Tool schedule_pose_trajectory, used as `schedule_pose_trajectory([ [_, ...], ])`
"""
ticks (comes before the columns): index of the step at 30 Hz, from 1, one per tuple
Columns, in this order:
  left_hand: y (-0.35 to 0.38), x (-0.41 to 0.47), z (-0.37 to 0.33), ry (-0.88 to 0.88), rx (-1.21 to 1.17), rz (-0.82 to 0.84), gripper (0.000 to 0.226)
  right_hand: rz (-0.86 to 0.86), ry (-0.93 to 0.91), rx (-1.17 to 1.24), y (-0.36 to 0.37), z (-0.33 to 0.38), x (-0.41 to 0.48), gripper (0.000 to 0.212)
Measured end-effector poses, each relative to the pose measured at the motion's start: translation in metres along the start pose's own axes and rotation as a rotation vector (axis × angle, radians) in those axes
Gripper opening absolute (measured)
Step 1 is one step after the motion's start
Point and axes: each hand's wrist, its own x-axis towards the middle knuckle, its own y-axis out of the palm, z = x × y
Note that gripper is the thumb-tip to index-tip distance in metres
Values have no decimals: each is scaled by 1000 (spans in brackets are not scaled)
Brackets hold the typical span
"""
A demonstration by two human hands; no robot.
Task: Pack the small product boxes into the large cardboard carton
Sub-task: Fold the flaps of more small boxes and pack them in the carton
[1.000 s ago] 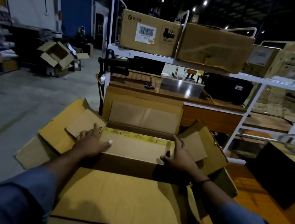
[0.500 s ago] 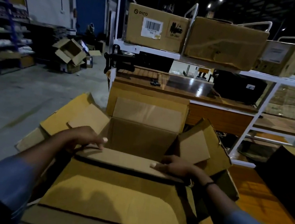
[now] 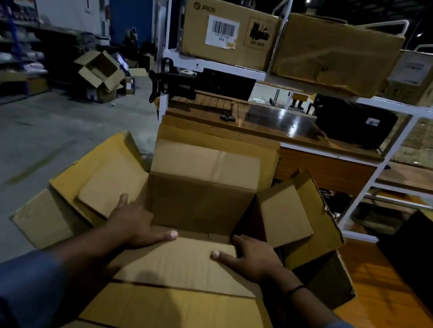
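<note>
Carton [image 3: 199, 207] stands open at centre frame, flaps splayed at 9, 12 and 3 o'clock. Left hand [image 3: 132, 225] and right hand [image 3: 251, 258] lie flat on the near flap [image 3: 187, 262], fingers extended, gripping nothing. Interior mostly hidden; no product boxes visible. Risk: pressing this flap inward could crease it or block loading.

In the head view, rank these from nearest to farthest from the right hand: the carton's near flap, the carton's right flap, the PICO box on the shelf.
From the right hand:
1. Near flap, under its fingers.
2. Right flap, just beyond, to the right.
3. PICO box, on the top shelf, far behind.
</note>
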Motion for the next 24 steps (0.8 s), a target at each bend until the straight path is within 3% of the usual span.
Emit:
schedule_pose_trajectory([
  [2,12,1,3,11,-98,-24,114,-18,-20,-73,1,2,-2,81],
  [4,21,9,8,-8,-145,-149,108,-78,3,-102,0,8,-2,76],
  [10,31,35,18,-211,-209,-359,100,-281,111,-64,18,17,-1,79],
  [13,38,50,26,-135,-406,-442,97,-313,158,-46,22,21,4,82],
  [19,42,62,49,37,-653,-331,84,-236,240,12,26,20,15,98],
  [24,43,63,49,85,-482,-265,81,-254,354,-156,25,30,5,104],
])
